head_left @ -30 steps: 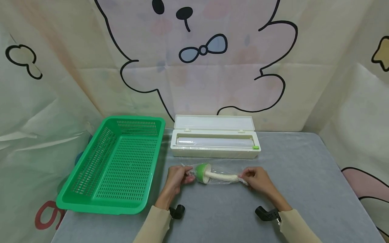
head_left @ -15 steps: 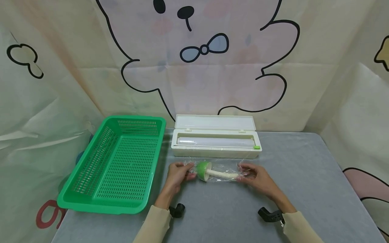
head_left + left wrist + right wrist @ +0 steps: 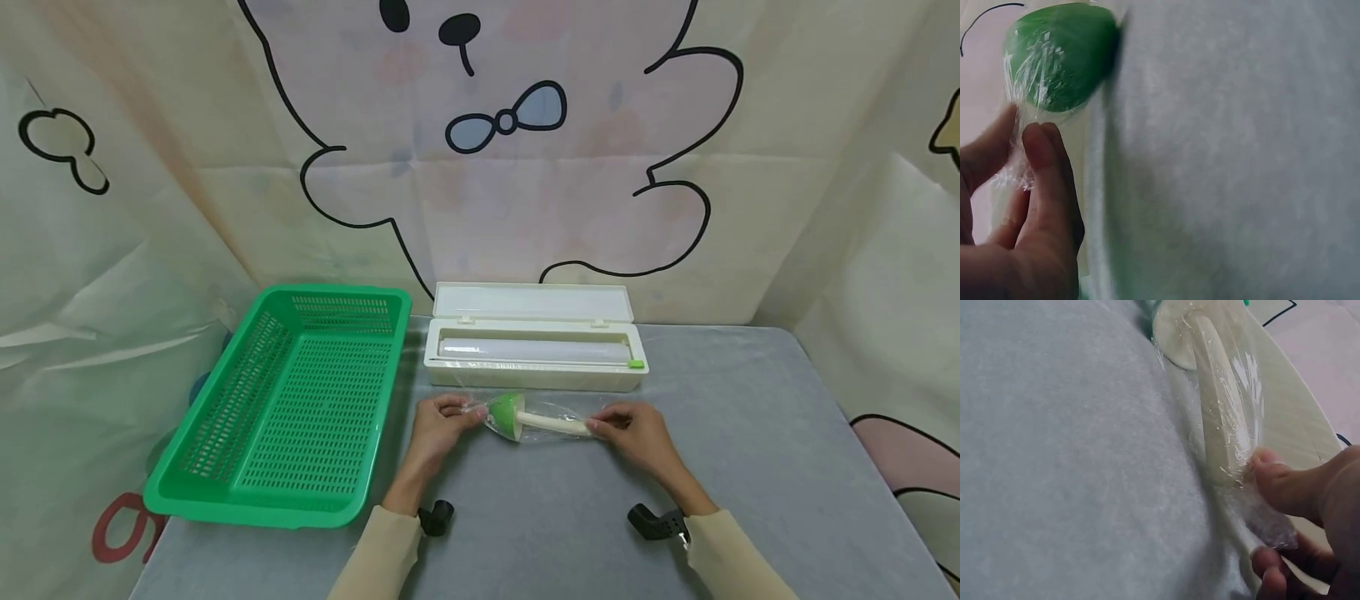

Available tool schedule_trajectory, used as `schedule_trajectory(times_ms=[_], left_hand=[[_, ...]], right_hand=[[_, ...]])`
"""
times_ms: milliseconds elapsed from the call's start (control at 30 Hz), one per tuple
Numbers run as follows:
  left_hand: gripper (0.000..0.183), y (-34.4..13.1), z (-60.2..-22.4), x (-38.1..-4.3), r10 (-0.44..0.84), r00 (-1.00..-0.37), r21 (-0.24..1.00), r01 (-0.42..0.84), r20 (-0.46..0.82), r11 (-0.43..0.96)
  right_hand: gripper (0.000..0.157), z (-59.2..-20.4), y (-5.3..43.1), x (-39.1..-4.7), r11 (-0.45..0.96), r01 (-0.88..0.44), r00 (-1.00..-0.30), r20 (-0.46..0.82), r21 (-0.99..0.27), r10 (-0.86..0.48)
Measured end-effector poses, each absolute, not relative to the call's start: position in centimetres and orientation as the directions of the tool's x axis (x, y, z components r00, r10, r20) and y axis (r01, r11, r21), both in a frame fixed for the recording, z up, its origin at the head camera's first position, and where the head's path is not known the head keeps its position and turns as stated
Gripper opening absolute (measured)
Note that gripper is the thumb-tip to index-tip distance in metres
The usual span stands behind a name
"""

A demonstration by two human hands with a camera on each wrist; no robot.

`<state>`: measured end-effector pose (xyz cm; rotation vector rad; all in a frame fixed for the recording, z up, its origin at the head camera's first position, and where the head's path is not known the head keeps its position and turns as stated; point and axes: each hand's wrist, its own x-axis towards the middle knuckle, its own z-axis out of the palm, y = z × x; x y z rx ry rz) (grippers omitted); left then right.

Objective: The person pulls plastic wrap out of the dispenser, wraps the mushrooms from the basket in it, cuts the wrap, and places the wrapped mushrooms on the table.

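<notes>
A mushroom-shaped piece with a green cap (image 3: 505, 416) and a long cream stem (image 3: 553, 423) lies sideways in clear cling film, between both hands. At the cap end, my left hand (image 3: 441, 432) pinches the gathered film between thumb and fingers. The left wrist view shows the bunched film (image 3: 1019, 164) just below the shiny green cap (image 3: 1063, 59). My right hand (image 3: 636, 432) pinches at the stem's far end. In the right wrist view, the thumb is at the tip of the stem (image 3: 1219, 406) and a loose film tail (image 3: 1272, 526) runs between the fingers.
Behind the hands stands a white cling film dispenser (image 3: 536, 379), lid raised, with a film roll (image 3: 534, 350) inside and a green slider (image 3: 636, 364) on its right. A green perforated basket (image 3: 247, 515) sits at the left of the grey table (image 3: 750, 433). A printed curtain hangs behind.
The right fingers spread around the stem end half a second ago and now pinch there again. The wrapped piece has shifted slightly up and right, its cap turning a little.
</notes>
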<state>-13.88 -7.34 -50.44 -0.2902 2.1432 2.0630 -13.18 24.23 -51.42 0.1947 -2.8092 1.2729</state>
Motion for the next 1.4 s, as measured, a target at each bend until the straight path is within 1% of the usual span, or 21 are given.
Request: schedule_trajectory(times_ms=[100,233,367,433,533,633,700,800,867,900,967,1033,1133,1233,1300,1400], left_hand=[[0.025,-7.0,-50.9,-14.1,-0.082,-0.969,0.969,-0.239,-0.234,0.057],[0.026,-6.5,-51.4,-14.5,-0.100,-0.965,0.967,-0.247,-0.241,0.056],[0.026,-6.4,-51.5,-14.8,-0.079,-0.963,0.965,-0.261,-0.258,0.035],[0.027,-6.5,-51.5,-14.9,-0.056,-0.962,0.963,-0.268,-0.266,0.024],[0.029,-6.8,-51.2,-14.8,-0.022,-0.962,0.962,-0.272,-0.272,0.024],[0.034,-7.0,-50.9,-14.6,0.004,-0.965,0.964,-0.264,-0.264,0.033],[0.040,-7.2,-50.7,-14.5,0.011,-0.966,0.965,-0.259,-0.259,0.043],[0.050,-7.2,-50.3,-14.4,0.006,-0.967,0.964,-0.255,-0.256,0.072],[0.056,-7.0,-50.0,-14.2,-0.019,-0.967,0.961,-0.253,-0.253,0.113],[0.059,-6.9,-49.8,-14.1,-0.034,-0.969,0.959,-0.249,-0.246,0.134],[0.063,-6.7,-49.3,-13.9,-0.074,-0.973,0.955,-0.227,-0.217,0.189],[0.066,-6.4,-48.7,-13.6,-0.126,-0.977,0.952,-0.199,-0.174,0.234],[0.065,-5.9,-47.7,-13.0,-0.209,-0.976,0.942,-0.124,-0.059,0.312],[0.058,-5.2,-46.5,-12.8,-0.248,-0.964,0.918,-0.013,0.093,0.397],[0.051,-4.7,-45.7,-13.1,-0.223,-0.955,0.896,0.080,0.194,0.437],[0.040,-3.7,-44.7,-14.1,-0.119,-0.949,0.874,0.216,0.293,0.435]], right_hand=[[0.010,-51.4,24.2,-13.4,0.664,-0.119,-0.993,0.076,-0.738,-0.094],[0.012,-51.6,24.2,-13.6,0.666,-0.119,-0.993,0.073,-0.736,-0.097],[0.013,-51.6,24.4,-13.7,0.675,-0.134,-0.990,0.076,-0.726,-0.116],[0.016,-51.4,24.5,-13.8,0.686,-0.134,-0.989,0.048,-0.715,-0.143],[0.027,-50.5,25.0,-13.6,0.713,-0.102,-0.987,-0.017,-0.694,-0.158],[0.042,-49.1,25.6,-13.4,0.741,-0.048,-0.995,-0.033,-0.670,-0.095],[0.050,-48.3,26.0,-13.6,0.753,-0.012,-1.000,0.024,-0.658,0.005],[0.059,-47.5,26.5,-14.4,0.748,0.012,-0.978,0.147,-0.664,0.146],[0.071,-47.3,26.9,-15.2,0.740,0.009,-0.965,0.188,-0.673,0.183],[0.078,-47.4,27.2,-15.6,0.736,0.003,-0.967,0.187,-0.677,0.175],[0.093,-47.5,27.7,-16.6,0.732,-0.017,-0.981,0.153,-0.682,0.120],[0.104,-47.9,28.1,-17.4,0.733,-0.034,-0.994,0.099,-0.679,0.046],[0.103,-48.5,28.5,-18.3,0.729,-0.068,-0.997,0.069,-0.681,-0.029],[0.097,-49.1,28.5,-18.7,0.732,-0.106,-0.993,0.109,-0.673,-0.044],[0.096,-49.3,28.5,-18.8,0.735,-0.121,-0.989,0.144,-0.667,-0.032],[0.098,-49.7,28.5,-18.6,0.736,-0.118,-0.986,0.166,-0.667,-0.007]])
